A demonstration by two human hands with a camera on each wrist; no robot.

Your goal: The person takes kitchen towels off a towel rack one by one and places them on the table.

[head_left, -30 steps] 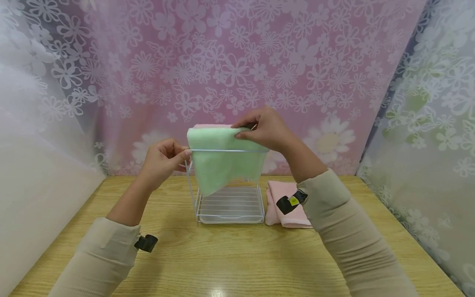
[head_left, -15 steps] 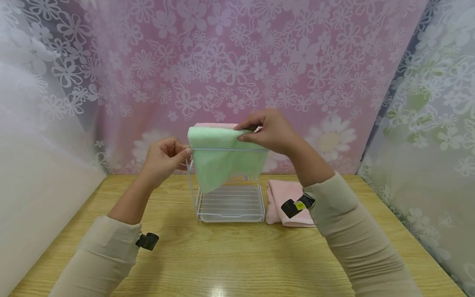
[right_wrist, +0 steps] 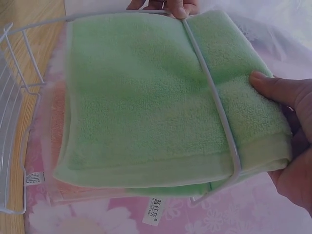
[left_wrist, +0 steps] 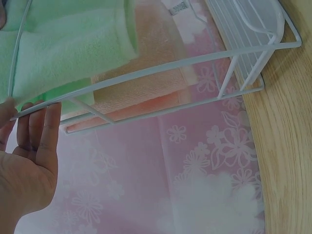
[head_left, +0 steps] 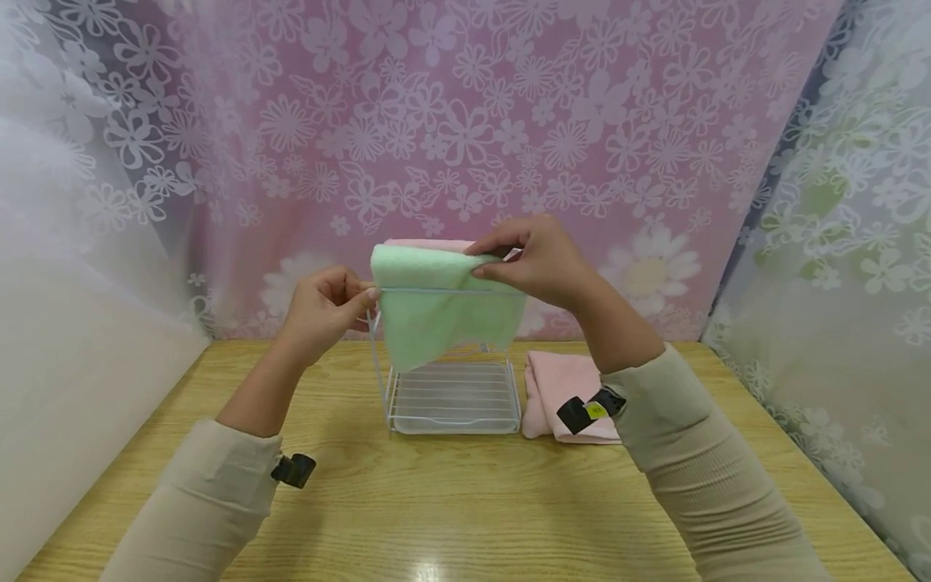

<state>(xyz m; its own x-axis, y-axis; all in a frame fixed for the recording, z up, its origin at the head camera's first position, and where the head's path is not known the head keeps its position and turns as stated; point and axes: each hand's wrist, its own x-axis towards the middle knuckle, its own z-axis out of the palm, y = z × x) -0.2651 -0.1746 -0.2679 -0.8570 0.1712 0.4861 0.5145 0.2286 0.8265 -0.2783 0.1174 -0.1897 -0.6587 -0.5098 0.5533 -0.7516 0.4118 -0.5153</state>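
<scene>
A light green towel [head_left: 436, 323] hangs folded behind and through the front top bar of a white wire rack [head_left: 387, 396]. Its fold rises above that bar. My right hand [head_left: 541, 257] pinches the upper fold near its right end, thumb in front. At the rack's top left corner, my left hand [head_left: 320, 311] pinches the wire between thumb and fingers. Behind the green towel hangs a pink towel [head_left: 418, 242], mostly hidden. It looks peach in the left wrist view, below the green towel [left_wrist: 73, 58].
A folded pink towel [head_left: 556, 388] lies on the wooden table [head_left: 436, 501], right beside the rack. The rack's base holds a pale tray [head_left: 454, 392] under its wires. A flowered pink curtain [head_left: 465, 145] stands close behind the rack.
My right hand has shifted slightly right along the green towel's fold. The towel's hanging lower corner sits a little higher. My left hand keeps its grip on the rack corner.
</scene>
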